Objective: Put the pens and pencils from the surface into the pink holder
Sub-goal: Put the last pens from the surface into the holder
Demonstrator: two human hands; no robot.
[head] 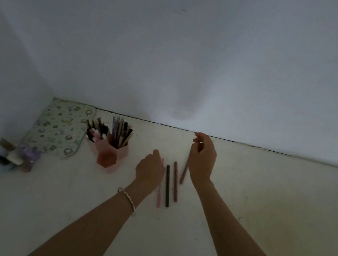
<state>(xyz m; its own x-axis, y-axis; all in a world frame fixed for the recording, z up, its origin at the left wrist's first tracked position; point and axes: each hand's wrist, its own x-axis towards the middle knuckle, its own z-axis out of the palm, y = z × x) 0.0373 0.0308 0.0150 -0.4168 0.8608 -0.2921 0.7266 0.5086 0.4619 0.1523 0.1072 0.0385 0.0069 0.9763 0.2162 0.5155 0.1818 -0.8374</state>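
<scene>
**Four pens on the bench, both hands over them**

At the far left edge we see a small cluster of bottles (13, 155) standing against the wall, blurred in the dim light. Just right of them lies a flowered cloth pouch (60, 126), tucked into the far left corner of the bench (260, 201). Next comes the pink holder (110, 150), a group of joined hexagonal cups, upright and already crowded with pens and pencils that stick out of the top.

Right of the holder our left hand (149, 168), with a bracelet (127, 200) on the wrist, reaches down with its fingers curled over the far end of a pink pen (159, 194); we cannot tell whether it has gripped the pen or only touches it. Beside that pen lie a black pen (167, 185) and a dusty red pen (175, 181), side by side, all still flat on the bench. A fourth reddish pen (183, 174) lies a little further right, partly hidden under our right hand (202, 159). That hand is raised over the bench, fingers loosely bent, thumb and forefinger apart, and holds nothing we can make out.
</scene>
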